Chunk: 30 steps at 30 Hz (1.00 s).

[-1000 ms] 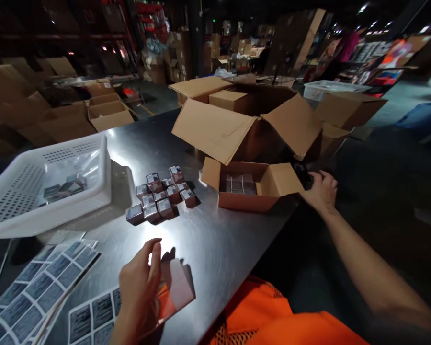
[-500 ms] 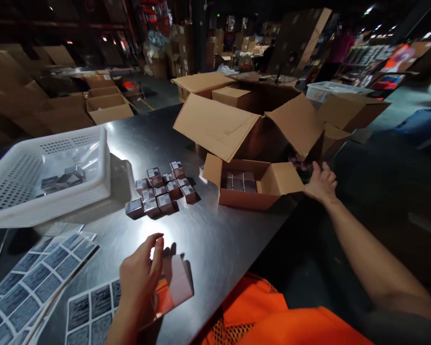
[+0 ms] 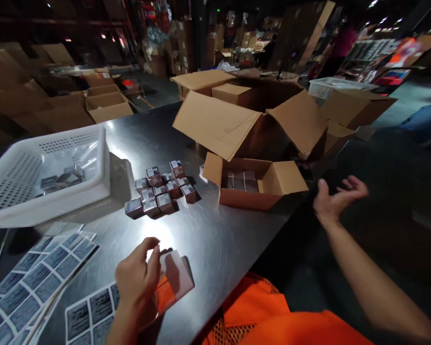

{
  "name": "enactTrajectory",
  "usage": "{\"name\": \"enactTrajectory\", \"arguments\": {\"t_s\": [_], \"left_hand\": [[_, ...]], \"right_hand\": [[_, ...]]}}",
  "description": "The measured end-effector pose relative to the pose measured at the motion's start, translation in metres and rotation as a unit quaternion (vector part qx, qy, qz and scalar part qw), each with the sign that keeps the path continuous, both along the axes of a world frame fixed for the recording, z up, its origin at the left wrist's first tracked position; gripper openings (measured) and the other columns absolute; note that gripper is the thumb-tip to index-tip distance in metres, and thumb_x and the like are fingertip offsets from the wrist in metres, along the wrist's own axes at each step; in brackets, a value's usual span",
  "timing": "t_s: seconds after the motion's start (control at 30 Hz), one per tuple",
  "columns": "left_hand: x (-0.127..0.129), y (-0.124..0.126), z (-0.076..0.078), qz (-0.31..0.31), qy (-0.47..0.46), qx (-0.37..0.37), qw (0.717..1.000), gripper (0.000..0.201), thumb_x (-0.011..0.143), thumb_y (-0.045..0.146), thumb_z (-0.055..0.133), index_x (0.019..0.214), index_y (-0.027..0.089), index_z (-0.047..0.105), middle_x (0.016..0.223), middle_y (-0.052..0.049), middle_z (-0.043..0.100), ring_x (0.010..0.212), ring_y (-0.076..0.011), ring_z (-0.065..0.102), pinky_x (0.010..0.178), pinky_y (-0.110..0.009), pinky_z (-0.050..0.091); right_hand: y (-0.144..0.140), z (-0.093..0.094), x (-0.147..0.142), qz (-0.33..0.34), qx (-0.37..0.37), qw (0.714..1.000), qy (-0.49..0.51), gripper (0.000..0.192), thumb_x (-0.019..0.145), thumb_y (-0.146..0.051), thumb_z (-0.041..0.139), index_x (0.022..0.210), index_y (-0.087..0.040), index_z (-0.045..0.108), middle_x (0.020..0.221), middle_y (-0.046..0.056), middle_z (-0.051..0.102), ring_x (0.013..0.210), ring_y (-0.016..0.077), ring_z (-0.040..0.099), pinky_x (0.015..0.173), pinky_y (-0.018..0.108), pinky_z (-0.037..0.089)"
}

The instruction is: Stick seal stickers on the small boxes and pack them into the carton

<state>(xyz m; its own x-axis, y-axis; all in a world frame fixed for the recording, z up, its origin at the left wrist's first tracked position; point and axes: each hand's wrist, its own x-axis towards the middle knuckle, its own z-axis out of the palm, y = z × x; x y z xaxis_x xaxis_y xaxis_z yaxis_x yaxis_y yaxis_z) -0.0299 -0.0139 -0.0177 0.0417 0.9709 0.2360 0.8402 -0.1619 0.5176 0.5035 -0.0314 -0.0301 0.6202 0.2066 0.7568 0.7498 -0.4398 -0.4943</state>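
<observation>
The dark table (image 3: 215,239) filled most of the view, its near edge running past an orange vest (image 3: 273,316). At its far side stood a large open carton (image 3: 244,124) with flaps spread wide, and a white perforated basket (image 3: 39,177) sat to the left with a few small boxes in a clear bag. In front of the carton lay a smaller open cardboard box (image 3: 253,184), packed with little dark boxes. A cluster of small boxes (image 3: 161,189) stood loose in the middle of the table, and label sheets (image 3: 36,282) lay at the near left corner.

The left hand (image 3: 136,282) was closed around a small orange-and-pink carton (image 3: 174,280), thumb and fingers pinching its upper edge, the carton resting low near the table edge. The right hand (image 3: 332,199) hung in the air beyond the table's right edge, fingers spread and holding nothing, just right of the cardboard box.

The held carton sat close to the edge, so a loosened pinch could probably drop it off the table. The cardboard box also stood near the corner, and a careless sweep of the free hand might knock it off.

The print on the labels and small boxes was too blurred to read, the big carton's contents were hidden by its flaps, and the left hand covered much of the held carton.
</observation>
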Motion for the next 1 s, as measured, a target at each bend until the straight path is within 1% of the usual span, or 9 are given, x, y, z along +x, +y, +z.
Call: {"name": "enactTrajectory", "arguments": {"t_s": [0.1, 0.17, 0.23, 0.3, 0.47, 0.53, 0.6, 0.77, 1.0], "left_hand": [[-0.002, 0.002, 0.006, 0.014, -0.028, 0.006, 0.999, 0.024, 0.081, 0.026, 0.044, 0.064, 0.022, 0.061, 0.056, -0.001, 0.062, 0.056, -0.0173, 0.055, 0.061, -0.029, 0.031], [0.001, 0.003, 0.013, 0.025, -0.059, 0.008, 0.998, 0.020, 0.072, 0.026, 0.045, 0.053, 0.022, 0.051, 0.048, -0.001, 0.052, 0.050, -0.0162, 0.046, 0.058, -0.029, 0.026], [0.005, 0.004, 0.019, 0.033, -0.064, 0.002, 0.997, 0.018, 0.071, 0.026, 0.044, 0.054, 0.022, 0.048, 0.047, 0.000, 0.047, 0.050, -0.0152, 0.044, 0.058, -0.029, 0.027], [0.009, 0.005, 0.022, 0.035, -0.068, -0.005, 0.997, 0.019, 0.074, 0.028, 0.044, 0.056, 0.023, 0.048, 0.049, 0.001, 0.049, 0.051, -0.0147, 0.046, 0.059, -0.028, 0.030], [0.007, 0.005, 0.027, 0.045, -0.086, 0.003, 0.995, 0.023, 0.085, 0.032, 0.044, 0.064, 0.023, 0.050, 0.056, 0.001, 0.055, 0.055, -0.0142, 0.051, 0.061, -0.027, 0.037], [0.001, 0.007, 0.030, 0.052, -0.091, -0.005, 0.994, 0.028, 0.091, 0.035, 0.042, 0.070, 0.022, 0.056, 0.061, 0.001, 0.060, 0.058, -0.0146, 0.054, 0.062, -0.027, 0.036], [-0.005, 0.009, 0.032, 0.069, -0.069, -0.034, 0.995, 0.039, 0.097, 0.041, 0.038, 0.071, 0.022, 0.059, 0.062, -0.001, 0.062, 0.058, -0.0158, 0.054, 0.060, -0.028, 0.032], [-0.007, 0.009, 0.028, 0.054, 0.038, 0.002, 0.998, 0.053, 0.101, 0.044, 0.036, 0.056, 0.022, 0.049, 0.048, -0.001, 0.046, 0.046, -0.0144, 0.035, 0.055, -0.031, 0.017], [0.000, 0.006, 0.023, -0.066, 0.040, 0.092, 0.993, 0.058, 0.102, 0.049, 0.031, 0.054, 0.021, 0.048, 0.044, 0.001, 0.038, 0.044, -0.0121, 0.033, 0.052, -0.029, 0.019]], "right_hand": [[-0.007, 0.005, -0.066, 0.103, 0.114, 0.982, -0.107, 0.066, 0.076, -0.058, 0.065, 0.120, -0.030, 0.025, 0.115, 0.016, 0.047, 0.106, 0.0342, 0.062, 0.073, 0.048, 0.054], [-0.009, 0.013, -0.131, 0.351, 0.215, 0.890, -0.193, 0.058, 0.076, -0.056, 0.072, 0.113, -0.032, 0.036, 0.099, 0.007, 0.053, 0.083, 0.0283, 0.065, 0.065, 0.045, 0.054], [-0.011, 0.024, -0.200, 0.577, 0.100, 0.802, -0.119, 0.046, 0.082, -0.034, 0.076, 0.117, -0.029, 0.046, 0.103, 0.008, 0.062, 0.089, 0.0257, 0.069, 0.075, 0.044, 0.059], [-0.012, 0.033, -0.260, 0.687, -0.022, 0.726, 0.005, 0.046, 0.086, -0.028, 0.075, 0.124, -0.027, 0.050, 0.116, 0.011, 0.066, 0.105, 0.0268, 0.070, 0.087, 0.046, 0.060], [-0.002, 0.029, -0.341, 0.736, -0.287, 0.490, 0.369, 0.057, 0.080, -0.031, 0.079, 0.129, -0.023, 0.050, 0.109, 0.007, 0.070, 0.083, 0.0173, 0.072, 0.067, 0.028, 0.057], [0.004, 0.023, -0.345, 0.715, -0.273, 0.495, 0.412, 0.047, 0.083, -0.030, 0.074, 0.125, -0.022, 0.054, 0.092, 0.001, 0.069, 0.072, 0.0139, 0.068, 0.063, 0.026, 0.054], [0.008, 0.020, -0.341, 0.688, -0.250, 0.555, 0.396, 0.038, 0.084, -0.031, 0.072, 0.119, -0.021, 0.059, 0.086, 0.000, 0.067, 0.068, 0.0130, 0.065, 0.061, 0.025, 0.052], [0.012, 0.027, -0.327, 0.693, -0.198, 0.656, 0.225, 0.026, 0.077, -0.031, 0.084, 0.098, -0.021, 0.073, 0.126, 0.012, 0.066, 0.115, 0.0258, 0.066, 0.096, 0.041, 0.055], [0.021, 0.037, -0.334, 0.747, -0.260, 0.509, 0.341, 0.037, 0.078, -0.025, 0.083, 0.113, -0.021, 0.072, 0.088, 0.000, 0.075, 0.080, 0.0155, 0.069, 0.081, 0.030, 0.056]]}}
